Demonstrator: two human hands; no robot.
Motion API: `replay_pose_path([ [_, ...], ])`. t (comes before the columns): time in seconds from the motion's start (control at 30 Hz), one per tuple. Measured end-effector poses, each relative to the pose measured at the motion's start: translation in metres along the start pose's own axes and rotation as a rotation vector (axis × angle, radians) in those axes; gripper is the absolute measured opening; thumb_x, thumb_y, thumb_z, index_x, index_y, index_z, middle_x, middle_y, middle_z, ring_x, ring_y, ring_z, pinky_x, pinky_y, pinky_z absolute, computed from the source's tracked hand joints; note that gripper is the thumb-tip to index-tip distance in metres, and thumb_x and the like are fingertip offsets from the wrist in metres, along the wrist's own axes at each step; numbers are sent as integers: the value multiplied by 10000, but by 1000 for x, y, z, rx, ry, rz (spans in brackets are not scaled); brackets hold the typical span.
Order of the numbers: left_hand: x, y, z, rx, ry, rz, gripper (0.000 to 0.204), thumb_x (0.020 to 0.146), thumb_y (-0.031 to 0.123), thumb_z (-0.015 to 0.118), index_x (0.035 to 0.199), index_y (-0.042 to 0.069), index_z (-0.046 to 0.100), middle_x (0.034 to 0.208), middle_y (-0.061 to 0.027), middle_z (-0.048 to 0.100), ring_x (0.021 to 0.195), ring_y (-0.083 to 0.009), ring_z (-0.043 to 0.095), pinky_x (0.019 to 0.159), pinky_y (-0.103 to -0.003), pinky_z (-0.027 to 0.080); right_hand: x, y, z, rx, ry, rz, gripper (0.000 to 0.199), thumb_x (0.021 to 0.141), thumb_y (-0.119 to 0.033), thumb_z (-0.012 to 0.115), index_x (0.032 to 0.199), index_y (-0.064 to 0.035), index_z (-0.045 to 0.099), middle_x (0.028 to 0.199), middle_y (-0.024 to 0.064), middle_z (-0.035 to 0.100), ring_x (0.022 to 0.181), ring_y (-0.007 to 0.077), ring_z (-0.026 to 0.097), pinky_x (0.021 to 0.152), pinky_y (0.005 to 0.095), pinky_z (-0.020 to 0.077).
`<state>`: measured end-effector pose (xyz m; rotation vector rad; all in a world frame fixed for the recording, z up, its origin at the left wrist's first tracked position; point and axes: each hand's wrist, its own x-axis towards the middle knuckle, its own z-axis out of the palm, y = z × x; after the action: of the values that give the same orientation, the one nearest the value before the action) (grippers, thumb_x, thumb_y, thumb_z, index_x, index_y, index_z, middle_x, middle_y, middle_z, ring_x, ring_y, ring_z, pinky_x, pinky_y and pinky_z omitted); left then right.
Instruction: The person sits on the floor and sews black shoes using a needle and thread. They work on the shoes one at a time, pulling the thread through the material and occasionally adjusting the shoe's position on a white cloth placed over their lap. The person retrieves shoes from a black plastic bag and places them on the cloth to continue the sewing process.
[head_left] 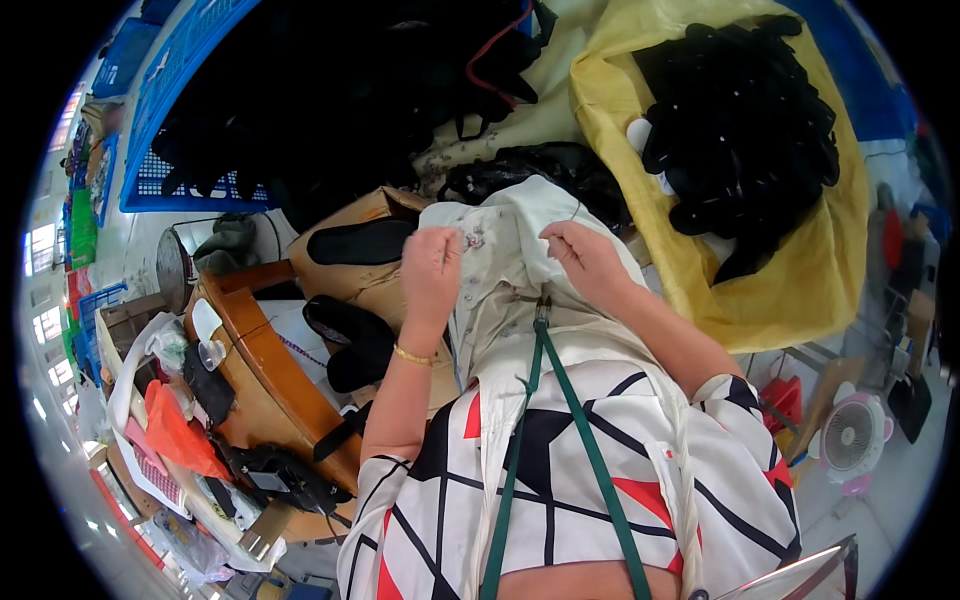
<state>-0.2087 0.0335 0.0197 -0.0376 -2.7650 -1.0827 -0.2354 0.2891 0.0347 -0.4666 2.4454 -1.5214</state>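
Observation:
Both my hands hold a cream-white cloth apron [510, 265] that lies over my lap. My left hand [432, 268] pinches its fabric near a small printed patch, with a gold bracelet on the wrist. My right hand [585, 258] grips a fold of the same cloth a little to the right. A green strap [560, 400] runs down from the cloth over my patterned white, black and red top.
A cardboard box [365, 270] with black insoles sits left of my hands. A yellow sack [800, 270] full of black pieces lies at the right. Blue crates [170, 110] stand at the back left, a wooden bench [270, 370] with clutter at my left, a small fan [850, 435] lower right.

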Motion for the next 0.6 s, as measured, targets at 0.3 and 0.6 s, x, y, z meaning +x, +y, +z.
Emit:
replay_pose_path([
  [0.3, -28, 81, 46, -1013, -65, -407, 163, 955, 154, 658, 1007, 13, 721, 999, -30, 686, 844, -79, 577, 769, -223, 458, -13, -24, 8, -20, 20, -160, 485, 908, -103, 618, 1353, -55, 431, 862, 183, 658, 796, 371, 654, 665, 434, 521],
  [0.6, -3, 80, -12, -1292, 130, -445, 198, 1025, 174, 524, 842, 107, 564, 714, -37, 648, 466, -85, 511, 406, -214, 426, -39, -15, -18, 254, 10, -27, 453, 906, -50, 642, 1340, -82, 515, 930, 107, 656, 737, 199, 644, 677, 323, 528],
])
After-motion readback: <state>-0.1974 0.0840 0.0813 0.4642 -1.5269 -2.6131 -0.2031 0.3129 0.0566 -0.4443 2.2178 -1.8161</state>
